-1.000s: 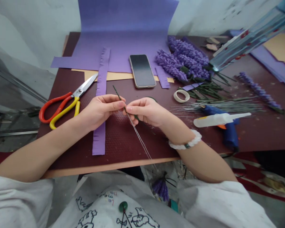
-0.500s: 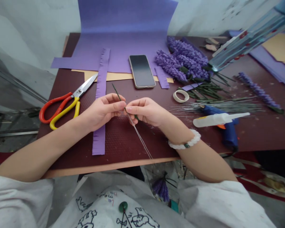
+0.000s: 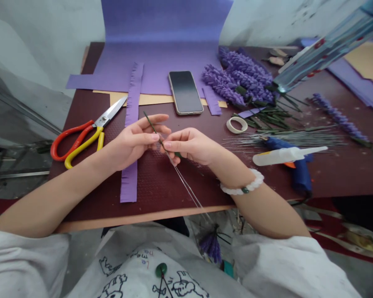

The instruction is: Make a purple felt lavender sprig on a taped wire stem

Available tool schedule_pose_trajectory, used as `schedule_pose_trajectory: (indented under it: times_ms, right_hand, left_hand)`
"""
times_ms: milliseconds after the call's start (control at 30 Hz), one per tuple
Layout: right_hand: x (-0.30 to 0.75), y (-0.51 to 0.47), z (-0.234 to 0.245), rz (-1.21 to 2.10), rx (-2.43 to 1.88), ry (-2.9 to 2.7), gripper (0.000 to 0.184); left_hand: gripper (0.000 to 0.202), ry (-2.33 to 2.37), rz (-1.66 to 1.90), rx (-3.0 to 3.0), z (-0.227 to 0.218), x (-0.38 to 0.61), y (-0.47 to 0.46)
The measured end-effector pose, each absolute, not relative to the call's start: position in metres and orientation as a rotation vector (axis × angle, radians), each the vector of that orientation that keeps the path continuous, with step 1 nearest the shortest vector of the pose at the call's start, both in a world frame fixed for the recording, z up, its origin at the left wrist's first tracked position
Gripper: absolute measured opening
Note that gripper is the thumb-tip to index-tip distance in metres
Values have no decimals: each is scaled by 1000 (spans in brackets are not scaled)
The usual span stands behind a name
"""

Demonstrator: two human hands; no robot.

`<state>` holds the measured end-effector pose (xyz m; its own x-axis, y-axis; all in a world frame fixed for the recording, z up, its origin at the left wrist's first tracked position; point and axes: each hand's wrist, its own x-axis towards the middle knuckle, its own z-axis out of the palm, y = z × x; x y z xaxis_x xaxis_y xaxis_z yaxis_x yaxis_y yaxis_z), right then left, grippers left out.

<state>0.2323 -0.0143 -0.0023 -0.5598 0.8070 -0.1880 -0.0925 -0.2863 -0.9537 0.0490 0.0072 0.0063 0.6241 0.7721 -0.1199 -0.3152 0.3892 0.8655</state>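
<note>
Both my hands meet over the dark red table on a thin wire stem. The stem's upper part is wrapped in green and its lower part is bare metal running down past the table's front edge. My left hand pinches the green part between thumb and fingers, with the forefinger stretched out above. My right hand is closed on the stem just below, and green tape shows under its fingers. A fringed purple paper strip lies under my left wrist.
Red and yellow scissors lie at the left. A phone and purple sheet sit behind. At the right are purple paper flower spikes, a tape roll, loose wires and a blue glue gun.
My left forefinger has lifted and stretched out. The stem's green tip has shifted slightly left. My right hand has barely moved.
</note>
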Motion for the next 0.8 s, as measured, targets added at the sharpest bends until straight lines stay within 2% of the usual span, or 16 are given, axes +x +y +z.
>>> schedule_pose_trajectory:
  times_ms: [167,267,567,800]
  right_hand:
    - [232,-14,-4,1898,-920,-1327,30]
    - [233,-13,-4,1908,-937,-1292,32]
    - [235,-13,-3,1944,-945,-1321,36]
    - [234,-15,1,1940,-944,-1330,31]
  left_hand:
    - [21,668,772,992,2,52,4]
    - [18,660,811,951,1,53,4]
    - [30,628,846,928,7,51,5]
    - [26,573,790,839,8,52,5]
